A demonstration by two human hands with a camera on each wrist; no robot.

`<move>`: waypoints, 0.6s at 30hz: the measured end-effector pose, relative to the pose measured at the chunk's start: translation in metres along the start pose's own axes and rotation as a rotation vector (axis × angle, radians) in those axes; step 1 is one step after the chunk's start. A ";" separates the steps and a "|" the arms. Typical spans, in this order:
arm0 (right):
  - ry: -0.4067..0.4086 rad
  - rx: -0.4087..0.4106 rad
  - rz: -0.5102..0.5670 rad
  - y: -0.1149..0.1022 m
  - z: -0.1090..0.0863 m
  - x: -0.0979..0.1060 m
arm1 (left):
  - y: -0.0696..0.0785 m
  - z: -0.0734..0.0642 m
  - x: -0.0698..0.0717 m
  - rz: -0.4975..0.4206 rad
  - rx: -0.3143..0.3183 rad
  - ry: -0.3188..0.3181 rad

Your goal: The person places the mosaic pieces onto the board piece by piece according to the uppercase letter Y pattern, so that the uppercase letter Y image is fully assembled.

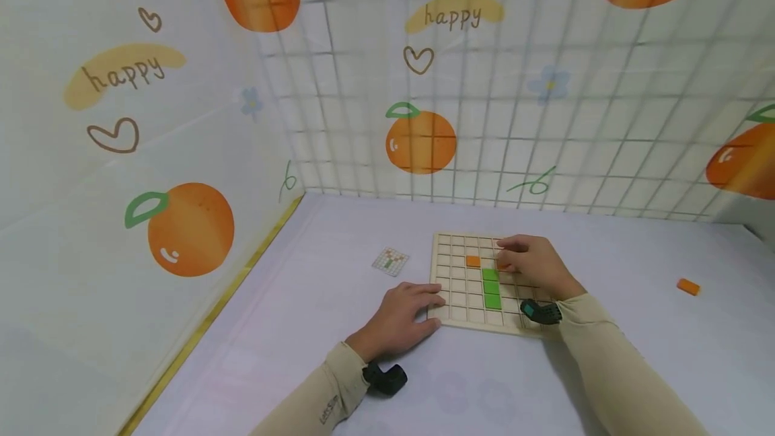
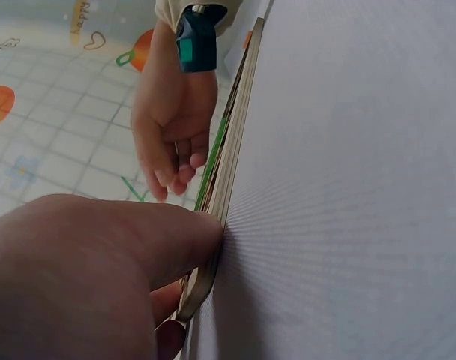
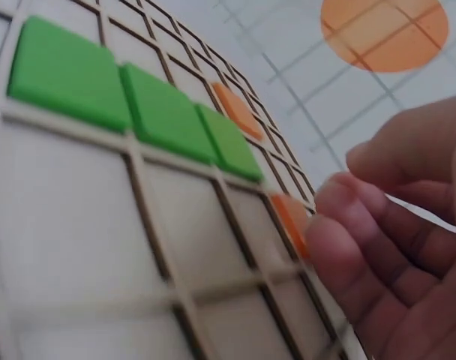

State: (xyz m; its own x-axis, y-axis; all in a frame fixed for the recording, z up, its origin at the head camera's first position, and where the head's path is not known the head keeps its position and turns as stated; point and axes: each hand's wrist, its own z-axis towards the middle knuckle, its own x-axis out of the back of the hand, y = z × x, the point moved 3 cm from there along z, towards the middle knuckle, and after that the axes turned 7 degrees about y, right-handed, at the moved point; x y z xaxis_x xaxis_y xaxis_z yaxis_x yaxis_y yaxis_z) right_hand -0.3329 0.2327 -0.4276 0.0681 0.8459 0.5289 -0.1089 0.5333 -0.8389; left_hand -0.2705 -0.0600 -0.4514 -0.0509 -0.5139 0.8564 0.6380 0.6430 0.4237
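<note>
A wooden grid board (image 1: 457, 284) lies on the table, with several white cells showing. Three green tiles (image 1: 491, 289) form a line in it, and an orange tile (image 1: 473, 261) sits up and to the left of them. My left hand (image 1: 404, 315) rests at the board's near left corner, thumb along the front edge and fingers over the left edge. Over the board's right half is my right hand (image 1: 533, 264), its fingers loosely bent. Its fingertips are right at a second orange tile (image 3: 290, 223), partly hidden behind them in the right wrist view.
A small card (image 1: 391, 261) printed with a coloured grid lies left of the board. One loose orange piece (image 1: 688, 286) is on the table far to the right. A patterned curtain (image 1: 363, 86) hangs behind and to the left. Both wrists wear dark camera mounts.
</note>
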 end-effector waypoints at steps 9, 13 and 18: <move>0.072 -0.089 -0.022 0.025 -0.012 0.042 | 0.001 -0.001 0.003 -0.002 -0.002 0.006; 0.137 -0.119 -0.054 0.036 -0.021 0.064 | 0.001 0.001 0.002 0.012 -0.007 0.010; 0.225 -0.153 -0.045 0.054 -0.034 0.089 | 0.001 0.000 0.001 0.019 -0.015 0.006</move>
State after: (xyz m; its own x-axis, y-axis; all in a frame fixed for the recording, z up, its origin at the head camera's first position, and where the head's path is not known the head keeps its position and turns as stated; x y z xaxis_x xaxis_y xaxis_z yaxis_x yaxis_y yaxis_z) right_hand -0.2986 0.3372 -0.4303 0.2899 0.7913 0.5383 0.0494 0.5494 -0.8341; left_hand -0.2700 -0.0598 -0.4502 -0.0337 -0.5049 0.8625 0.6499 0.6446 0.4027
